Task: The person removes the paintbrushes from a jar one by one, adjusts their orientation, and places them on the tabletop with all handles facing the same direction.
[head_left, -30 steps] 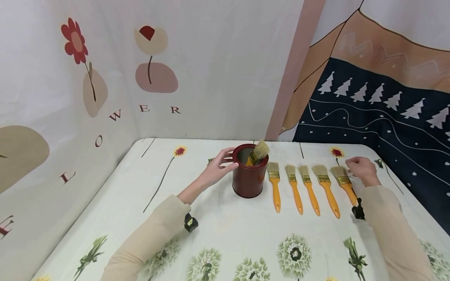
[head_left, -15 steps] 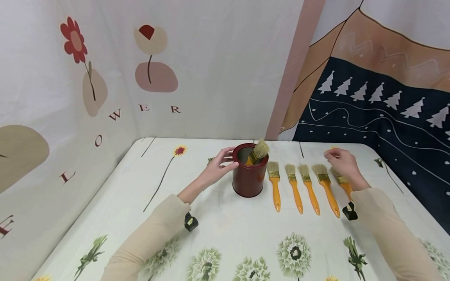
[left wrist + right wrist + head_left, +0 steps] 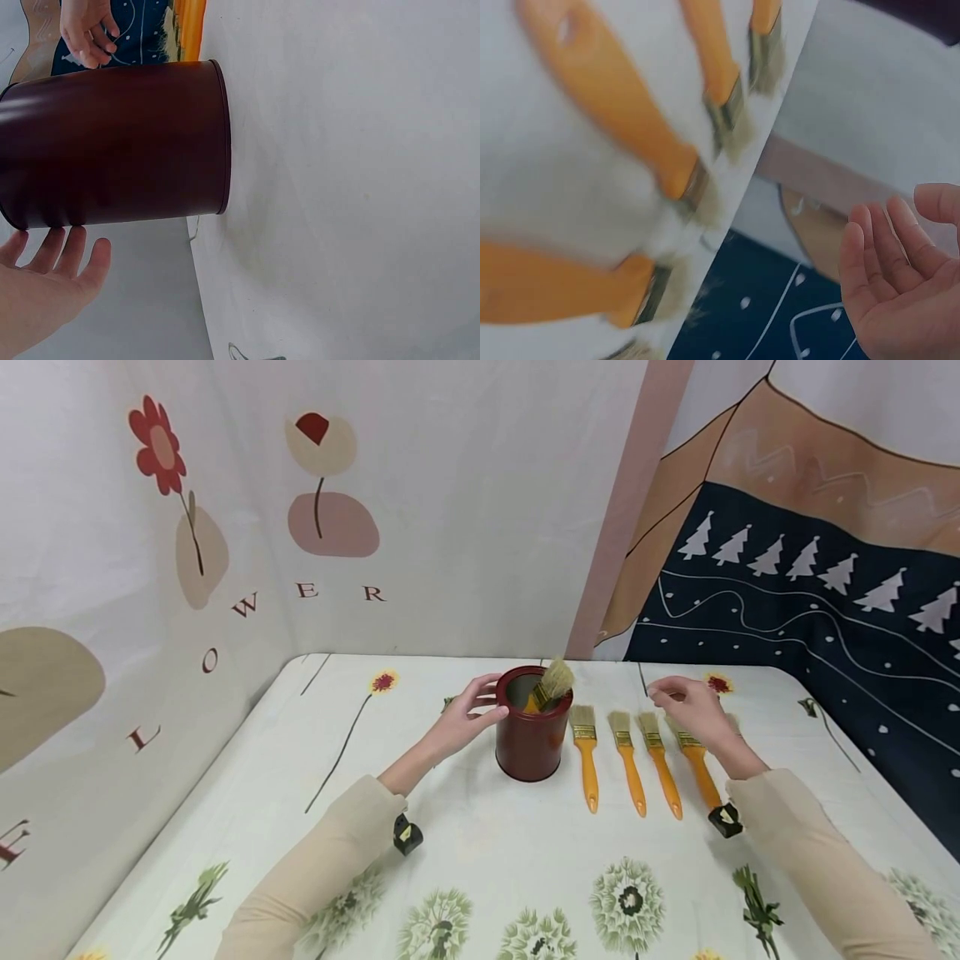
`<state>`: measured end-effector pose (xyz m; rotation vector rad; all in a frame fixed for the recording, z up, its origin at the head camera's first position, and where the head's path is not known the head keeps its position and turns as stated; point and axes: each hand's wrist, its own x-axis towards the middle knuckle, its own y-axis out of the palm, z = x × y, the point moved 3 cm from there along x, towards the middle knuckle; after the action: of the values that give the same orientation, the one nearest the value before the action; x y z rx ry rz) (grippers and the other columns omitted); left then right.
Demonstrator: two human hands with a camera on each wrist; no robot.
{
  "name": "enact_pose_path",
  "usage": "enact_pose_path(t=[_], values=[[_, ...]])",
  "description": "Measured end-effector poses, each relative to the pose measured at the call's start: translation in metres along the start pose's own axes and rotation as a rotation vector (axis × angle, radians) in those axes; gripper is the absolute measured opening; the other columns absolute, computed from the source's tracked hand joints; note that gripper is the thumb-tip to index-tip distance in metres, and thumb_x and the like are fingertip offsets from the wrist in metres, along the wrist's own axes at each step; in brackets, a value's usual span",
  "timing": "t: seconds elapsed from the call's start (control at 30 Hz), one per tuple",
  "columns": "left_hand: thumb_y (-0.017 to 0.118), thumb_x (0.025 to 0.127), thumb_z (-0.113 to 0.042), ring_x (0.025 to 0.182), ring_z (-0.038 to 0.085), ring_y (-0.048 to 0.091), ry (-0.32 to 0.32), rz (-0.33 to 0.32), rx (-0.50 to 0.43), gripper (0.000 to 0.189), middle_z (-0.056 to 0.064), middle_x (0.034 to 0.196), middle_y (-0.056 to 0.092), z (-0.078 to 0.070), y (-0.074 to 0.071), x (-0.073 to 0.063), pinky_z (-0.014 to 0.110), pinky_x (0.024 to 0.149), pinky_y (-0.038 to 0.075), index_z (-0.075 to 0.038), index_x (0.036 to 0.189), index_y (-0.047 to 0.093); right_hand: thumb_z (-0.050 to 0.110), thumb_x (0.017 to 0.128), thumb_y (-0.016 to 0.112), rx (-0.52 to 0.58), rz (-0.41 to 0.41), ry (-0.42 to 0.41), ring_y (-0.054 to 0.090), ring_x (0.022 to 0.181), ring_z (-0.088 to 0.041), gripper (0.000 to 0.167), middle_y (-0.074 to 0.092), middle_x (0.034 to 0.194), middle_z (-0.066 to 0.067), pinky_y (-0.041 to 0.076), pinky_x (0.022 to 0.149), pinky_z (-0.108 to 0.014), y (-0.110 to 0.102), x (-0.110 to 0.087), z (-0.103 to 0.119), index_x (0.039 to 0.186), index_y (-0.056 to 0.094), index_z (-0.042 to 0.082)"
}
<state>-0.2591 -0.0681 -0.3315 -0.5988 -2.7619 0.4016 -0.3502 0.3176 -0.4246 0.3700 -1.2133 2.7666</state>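
My left hand [image 3: 467, 717] rests its fingertips against the side of a dark red paint can [image 3: 528, 747], thumb near the rim. The left wrist view shows its fingers [image 3: 71, 251] touching the can's wall [image 3: 120, 146]. A paintbrush [image 3: 555, 681] stands in the can, bristles up and tilted over the rim. My right hand [image 3: 693, 710] is above the row of yellow-handled paintbrushes and holds nothing. Its fingers [image 3: 889, 259] are loosely bent in the right wrist view. It partly hides the wide paintbrush [image 3: 701, 768] below it and most of the one farthest right.
Several flat paintbrushes lie side by side right of the can, bristles to the back; the nearest paintbrush [image 3: 587, 768] is close to it. A flower-print cloth [image 3: 480, 860] covers the table. A white printed curtain [image 3: 465, 527] and a dark blue one [image 3: 787, 602] hang behind.
My right hand has moved left from beside the rightmost paintbrush to above the wide one, its fingers loosening. My left hand, the can and the paintbrushes have stayed in place.
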Motion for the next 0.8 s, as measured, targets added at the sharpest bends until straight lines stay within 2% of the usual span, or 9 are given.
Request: enact_pose_path(t=[0.07,0.1,0.13,0.17,0.23,0.3,0.4,0.63,0.8], values=[[0.055,0.088,-0.014,0.114,0.029,0.041,-0.002,0.0,0.0,0.054,0.018,0.127,0.04,0.0,0.0,0.0,0.04,0.091,0.037,-0.003,0.134,0.03,0.049,0.085,0.047,0.03,0.062,0.001,0.051,0.084,-0.019,0.042,0.058,0.097,-0.002,0.047,0.058,-0.032,-0.007,-0.013,0.036,0.108,0.058,0.016],[0.055,0.088,-0.014,0.114,0.029,0.04,-0.005,0.0,-0.001,0.054,0.017,0.128,0.04,0.0,0.0,0.0,0.04,0.091,0.037,-0.003,0.134,0.03,0.049,0.086,0.047,0.039,0.081,-0.004,0.051,0.085,-0.017,0.041,0.057,0.098,-0.001,0.047,0.057,-0.034,-0.009,-0.018,0.048,0.109,0.058,0.016],[0.055,0.088,-0.014,0.115,0.029,0.04,-0.008,0.0,-0.001,0.054,0.017,0.128,0.04,0.0,0.0,0.0,0.04,0.091,0.037,-0.003,0.134,0.03,0.045,0.086,0.049,0.06,0.105,-0.017,0.051,0.086,-0.017,0.038,0.057,0.1,-0.002,0.047,0.058,-0.033,-0.007,-0.018,0.051,0.111,0.057,0.016],[0.055,0.088,-0.014,0.115,0.029,0.04,-0.008,0.0,-0.003,0.054,0.017,0.128,0.04,0.0,0.0,0.0,0.04,0.091,0.037,-0.003,0.134,0.03,0.043,0.087,0.049,0.066,0.131,-0.015,0.051,0.088,-0.017,0.039,0.057,0.102,-0.002,0.047,0.059,-0.037,-0.008,-0.023,0.063,0.112,0.057,0.013],[0.055,0.088,-0.015,0.115,0.029,0.04,-0.011,0.0,-0.003,0.054,0.017,0.128,0.04,0.001,0.001,0.0,0.04,0.091,0.037,-0.004,0.134,0.03,0.034,0.09,0.048,0.085,0.157,-0.038,0.051,0.091,-0.021,0.036,0.057,0.104,-0.007,0.046,0.068,-0.04,-0.012,-0.033,0.089,0.113,0.056,0.008],[0.055,0.088,-0.015,0.115,0.029,0.04,-0.015,-0.001,-0.004,0.054,0.017,0.128,0.04,0.001,0.001,0.0,0.04,0.091,0.037,-0.004,0.134,0.03,0.034,0.091,0.048,0.088,0.156,-0.067,0.051,0.089,-0.018,0.035,0.057,0.102,-0.005,0.047,0.067,-0.037,-0.011,-0.039,0.103,0.112,0.056,0.008],[0.055,0.088,-0.015,0.115,0.028,0.04,-0.016,-0.002,-0.002,0.054,0.017,0.128,0.04,0.001,0.0,-0.001,0.04,0.091,0.037,-0.004,0.134,0.03,0.026,0.092,0.048,0.108,0.18,-0.055,0.051,0.091,-0.027,0.033,0.057,0.102,-0.015,0.045,0.075,-0.038,-0.018,-0.056,0.144,0.112,0.054,0.001],[0.055,0.088,-0.014,0.115,0.029,0.04,-0.008,-0.003,-0.003,0.054,0.017,0.128,0.04,0.001,0.0,0.0,0.04,0.091,0.037,-0.003,0.134,0.03,0.036,0.089,0.049,0.128,0.198,-0.063,0.05,0.095,-0.026,0.042,0.057,0.106,-0.012,0.044,0.078,-0.04,-0.009,-0.062,0.164,0.118,0.052,0.004],[0.055,0.088,-0.014,0.114,0.029,0.041,-0.003,-0.002,-0.007,0.053,0.017,0.127,0.04,0.0,0.0,0.0,0.04,0.091,0.037,-0.003,0.134,0.03,0.04,0.087,0.052,0.171,0.181,-0.069,0.051,0.095,-0.025,0.046,0.057,0.107,-0.011,0.046,0.074,-0.038,-0.003,-0.065,0.174,0.12,0.052,0.007]])
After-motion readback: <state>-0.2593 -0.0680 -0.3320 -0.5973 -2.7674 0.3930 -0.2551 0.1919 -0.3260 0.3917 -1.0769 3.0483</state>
